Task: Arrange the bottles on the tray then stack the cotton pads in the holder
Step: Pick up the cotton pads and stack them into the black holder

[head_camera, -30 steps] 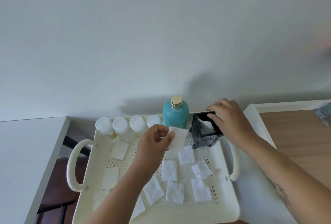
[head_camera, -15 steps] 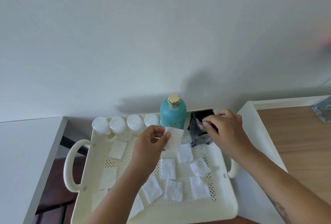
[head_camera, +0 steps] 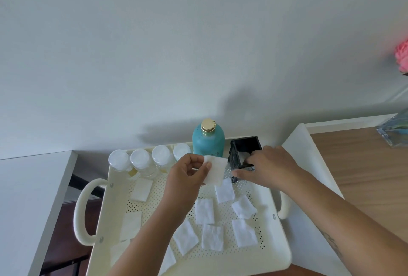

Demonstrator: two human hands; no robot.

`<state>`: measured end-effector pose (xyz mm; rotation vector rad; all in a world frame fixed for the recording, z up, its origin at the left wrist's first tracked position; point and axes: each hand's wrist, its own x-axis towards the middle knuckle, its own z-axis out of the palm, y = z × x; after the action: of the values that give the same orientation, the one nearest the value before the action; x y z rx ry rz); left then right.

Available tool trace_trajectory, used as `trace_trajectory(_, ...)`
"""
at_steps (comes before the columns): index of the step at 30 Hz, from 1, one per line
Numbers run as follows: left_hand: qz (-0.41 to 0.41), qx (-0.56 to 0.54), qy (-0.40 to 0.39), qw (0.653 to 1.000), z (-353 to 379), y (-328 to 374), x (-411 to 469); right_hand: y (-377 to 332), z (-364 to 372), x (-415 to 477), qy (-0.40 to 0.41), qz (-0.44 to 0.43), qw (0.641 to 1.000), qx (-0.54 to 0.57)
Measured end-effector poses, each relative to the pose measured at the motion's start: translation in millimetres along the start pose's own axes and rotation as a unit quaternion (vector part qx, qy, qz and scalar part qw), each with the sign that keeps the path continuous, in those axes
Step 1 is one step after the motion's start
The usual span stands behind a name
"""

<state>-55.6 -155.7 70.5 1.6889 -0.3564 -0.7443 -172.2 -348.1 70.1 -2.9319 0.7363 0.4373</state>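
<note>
Head view: left hand [head_camera: 187,178] pinches cotton pad [head_camera: 215,171]; right hand [head_camera: 268,166] grips holder [head_camera: 237,161]; labels unreadable.

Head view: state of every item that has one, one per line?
Left hand: pinching one cotton pad above the tray.
Right hand: gripping the black holder.
Black holder: tilted, open top, some white pad inside.
Teal bottle: upright, gold cap on.
Four small clear bottles: upright, capped, in a row.
Loose pads: lying flat, scattered.
Tray: holding everything.

5 bottles [head_camera: 162,157] upright at tray [head_camera: 278,251] rear; pads [head_camera: 204,211] scattered; black holder [head_camera: 240,154] tilted.
</note>
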Motion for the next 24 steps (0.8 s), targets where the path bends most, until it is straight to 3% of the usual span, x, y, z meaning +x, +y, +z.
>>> trace_trajectory(2,0.001,-0.003,-0.006,1.000,4.4,1.8,0.3,-0.2,-4.9,-2.7,0.020,0.002,1.000,0.008)
trace_trajectory(5,-0.005,-0.018,-0.013,1.000,12.5,4.6,-0.2,2.6,-11.2,-17.9,0.119,-0.008,0.992,0.049)
trace_trajectory(8,-0.023,-0.048,-0.034,0.998,24.5,7.5,-1.1,-0.5,-14.0,-40.9,0.220,0.011,0.946,0.238)
trace_trajectory(11,-0.050,-0.112,-0.053,0.991,38.5,12.7,-1.3,-14.6,-14.7,-57.3,0.144,0.033,0.856,0.496)
trace_trajectory(13,-0.061,-0.146,-0.073,0.985,45.8,16.8,-1.1,-20.4,-10.2,-57.9,0.103,0.043,0.820,0.561)
trace_trajectory(18,-0.048,-0.118,-0.044,0.991,47.3,11.7,-2.4,-1.2,-10.7,-34.3,0.173,0.103,0.839,0.506)
trace_trajectory(24,-0.069,0.026,0.012,0.997,16.4,-35.2,-3.6,7.0,-6.3,-13.9,0.146,0.133,0.881,0.431)
